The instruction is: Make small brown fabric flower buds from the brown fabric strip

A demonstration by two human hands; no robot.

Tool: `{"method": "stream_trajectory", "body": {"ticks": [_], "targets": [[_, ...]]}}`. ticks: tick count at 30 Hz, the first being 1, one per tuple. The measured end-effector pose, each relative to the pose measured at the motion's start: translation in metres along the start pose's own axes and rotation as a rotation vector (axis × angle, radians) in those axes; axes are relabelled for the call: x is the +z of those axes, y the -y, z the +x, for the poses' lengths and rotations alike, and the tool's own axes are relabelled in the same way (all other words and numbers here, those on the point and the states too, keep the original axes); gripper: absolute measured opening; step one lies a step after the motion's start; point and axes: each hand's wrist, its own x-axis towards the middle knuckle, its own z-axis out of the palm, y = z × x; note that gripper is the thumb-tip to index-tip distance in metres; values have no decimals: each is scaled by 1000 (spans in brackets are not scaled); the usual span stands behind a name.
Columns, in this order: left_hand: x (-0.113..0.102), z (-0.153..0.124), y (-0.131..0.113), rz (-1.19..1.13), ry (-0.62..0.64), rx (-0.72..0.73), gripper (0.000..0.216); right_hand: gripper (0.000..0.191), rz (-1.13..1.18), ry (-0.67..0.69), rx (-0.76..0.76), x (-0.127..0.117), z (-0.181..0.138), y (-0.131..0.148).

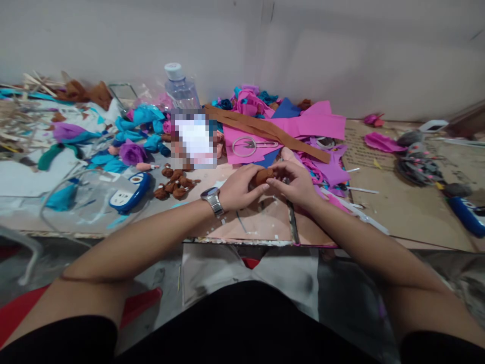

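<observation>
Between my two hands is a piece of brown crepe paper (pixel 264 176), bunched into a small roll. My left hand (pixel 240 188), with a watch (pixel 212 200) on its wrist, closes around its left side. The fingers of my right hand (pixel 297 183) pinch its right side. Left of my hands lies a cluster of small brown paper bundles (pixel 176 183). Just beyond my hands, a pair of scissors (pixel 250 145) rests on pink paper (pixel 237 134). A long brown paper strip (pixel 273 132) crosses the pink sheets behind them.
A clear bottle (pixel 182 91) stands near the wall, by a blurred bright rectangle (pixel 196 137). Blue and purple paper flowers (pixel 132 151) and a blue-and-white power strip (pixel 131 193) are at left. Cardboard (pixel 409 202) covers the right side, with a dark pincushion-like bundle (pixel 415 164).
</observation>
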Motion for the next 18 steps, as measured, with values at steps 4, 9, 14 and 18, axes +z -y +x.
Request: {"method": "stream_trajectory", "body": {"ticks": [4,9,14,18], "targets": [[0,1,0,0,30,-31,41,43,3,25,-22,-1,0,0],[-1,1,-2,13,104,-101,36,42,33,39,-14,0,-1,0],[0,1,1,77,118,-104,25,41,63,32,13,2,-2,-1],[1,1,4,76,105,-120,21,45,130,-7,80,3,0,-1]]}}
